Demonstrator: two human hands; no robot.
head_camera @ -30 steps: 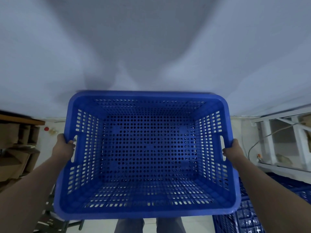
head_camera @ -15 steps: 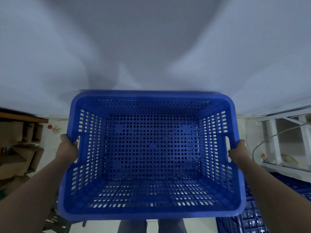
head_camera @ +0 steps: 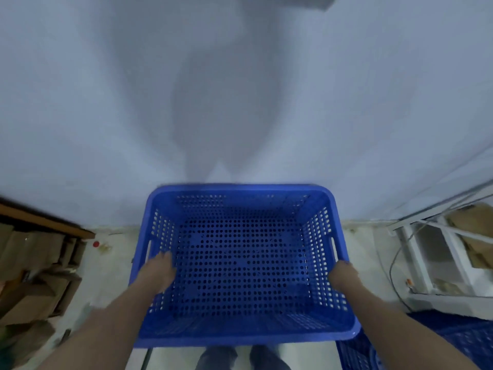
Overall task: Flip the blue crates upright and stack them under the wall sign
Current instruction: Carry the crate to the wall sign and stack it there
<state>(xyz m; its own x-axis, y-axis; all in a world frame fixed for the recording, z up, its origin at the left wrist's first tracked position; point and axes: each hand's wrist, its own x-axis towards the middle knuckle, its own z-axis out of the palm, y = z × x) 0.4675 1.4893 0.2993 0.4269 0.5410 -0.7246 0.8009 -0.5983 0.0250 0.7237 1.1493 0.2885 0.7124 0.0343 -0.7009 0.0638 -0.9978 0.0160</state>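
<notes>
A blue perforated crate [head_camera: 240, 263] sits upright and low, its far rim close to the white wall [head_camera: 240, 89], with its open top facing me. My left hand [head_camera: 158, 271] lies over the crate's left wall just below the handle slot, and its fingers look fairly straight. At the right rim, my right hand [head_camera: 343, 273] sits below the other slot; its fingers are hidden and blurred. A grey object [head_camera: 293, 1] on the wall shows at the top edge, above the crate. More blue crates [head_camera: 466, 340] lie at the lower right.
Cardboard boxes [head_camera: 32, 276] under a wooden shelf fill the left side. A white metal frame [head_camera: 437, 252] with a loose cable stands on the right. My legs [head_camera: 240, 359] are just behind the crate. A small red cap [head_camera: 96, 244] lies by the wall.
The crate has gone down from chest height towards the floor by the wall. Both hands have slipped from the handle slots to lower on the side walls.
</notes>
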